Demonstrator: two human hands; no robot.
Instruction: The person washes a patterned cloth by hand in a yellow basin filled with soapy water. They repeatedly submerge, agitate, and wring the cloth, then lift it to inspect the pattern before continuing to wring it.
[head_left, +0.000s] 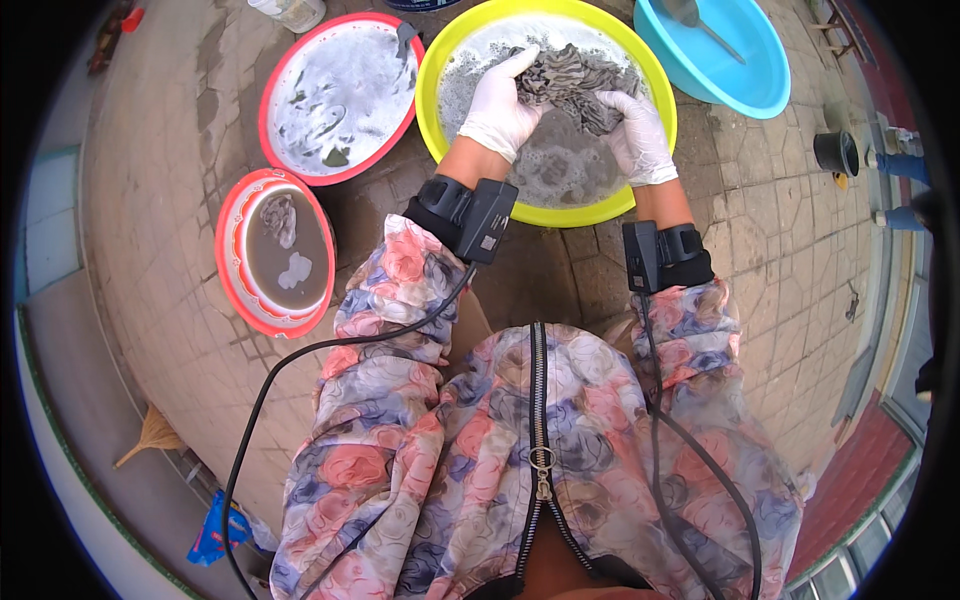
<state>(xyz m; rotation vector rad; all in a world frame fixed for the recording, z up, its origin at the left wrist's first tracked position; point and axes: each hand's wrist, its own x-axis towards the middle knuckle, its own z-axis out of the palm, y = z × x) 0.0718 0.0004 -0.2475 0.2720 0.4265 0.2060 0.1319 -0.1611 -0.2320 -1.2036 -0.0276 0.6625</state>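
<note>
Both of my hands wear pale, thin gloves and hold a wet, bunched grey patterned cloth (574, 79) over a yellow basin (546, 217) of grey, sudsy water. My left hand (504, 105) grips the cloth's left side, thumb on top. At its lower right side, my right hand (637, 135) has the cloth between thumb and fingers. White foam lies along the basin's far side. A red-rimmed basin (337, 178) to the left is full of suds with dark cloth showing through.
A smaller red-rimmed basin (225, 277) at left holds murky water and cloth. At upper right, a dipper (712, 37) rests in a blue basin (776, 79). A black bucket (836, 154) stands near another person's legs (904, 169). A straw broom (154, 435) lies lower left; cables hang from my wrist devices.
</note>
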